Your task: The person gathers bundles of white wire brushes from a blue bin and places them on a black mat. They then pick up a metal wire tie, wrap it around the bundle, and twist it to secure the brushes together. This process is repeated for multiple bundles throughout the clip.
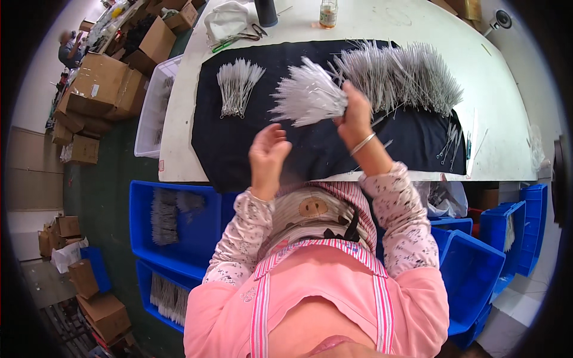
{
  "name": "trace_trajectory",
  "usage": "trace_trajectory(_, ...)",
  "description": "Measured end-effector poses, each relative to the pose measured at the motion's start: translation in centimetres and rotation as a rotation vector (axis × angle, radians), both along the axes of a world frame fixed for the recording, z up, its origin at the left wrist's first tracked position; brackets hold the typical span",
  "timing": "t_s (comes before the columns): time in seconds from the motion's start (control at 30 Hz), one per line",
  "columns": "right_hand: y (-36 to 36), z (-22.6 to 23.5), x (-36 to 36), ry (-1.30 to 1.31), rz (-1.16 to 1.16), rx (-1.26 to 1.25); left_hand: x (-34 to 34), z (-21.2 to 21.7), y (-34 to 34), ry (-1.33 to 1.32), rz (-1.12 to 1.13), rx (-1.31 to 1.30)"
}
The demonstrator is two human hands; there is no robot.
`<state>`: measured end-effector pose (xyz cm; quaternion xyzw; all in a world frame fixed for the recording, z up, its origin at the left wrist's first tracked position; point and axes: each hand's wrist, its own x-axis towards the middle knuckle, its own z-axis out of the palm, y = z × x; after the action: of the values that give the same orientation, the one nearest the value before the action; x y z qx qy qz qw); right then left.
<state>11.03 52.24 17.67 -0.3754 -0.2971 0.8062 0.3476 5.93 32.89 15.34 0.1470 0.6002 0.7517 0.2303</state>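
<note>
My right hand (356, 114) is closed round the wire ends of a thick bundle of straw brushes (308, 95), their white bristles fanning out to the left. My left hand (268, 156) is held over the cloth just below the bundle, apart from it, with loosely bent fingers and nothing seen in it. A smaller bunch of the same brushes (237, 86) lies at the left of the black cloth (215, 137), wire loops toward me. To the right, a large heap of brushes (400, 77) spreads across the cloth, with several loose ones (452, 143) near its right edge.
The white table (179, 131) carries a glass jar (327, 15), a dark cylinder (266, 12), scissors (259, 31) and a white cloth bag (227, 22). Blue bins (136, 221) stand below at both sides, some with brushes. Cardboard boxes (95, 83) crowd the left; a person (70, 51) is far behind.
</note>
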Motion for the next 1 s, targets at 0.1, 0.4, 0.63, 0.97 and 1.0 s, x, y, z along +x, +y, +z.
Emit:
trace_trajectory(0.1, -4.2, -4.1, 0.9, 0.174, 0.31, -0.304, 2.2, -1.2, 1.9, 0.512, -0.056, -0.141)
trace_trajectory(0.4, -12.3, -6.2, 3.1, 0.479, 0.496, -0.176, 4.2, -1.8, 2.7, 0.551, -0.044, -0.522)
trace_trajectory(0.63, -11.0, -8.0, 4.1, -0.068, 0.175, 0.325, 2.9, -0.6, 1.8, 0.032, -0.246, -0.093)
trace_trajectory(0.97, -8.5, -2.2, 4.7, 0.018, 0.232, 0.698, 1.9, 0.3, 0.5, -0.189, -0.46, -0.154)
trace_trajectory(1.0, -8.6, -2.5, 4.6, -0.018, 0.228, 0.808, 2.2, -0.1, 0.9, 0.089, -0.346, -0.135)
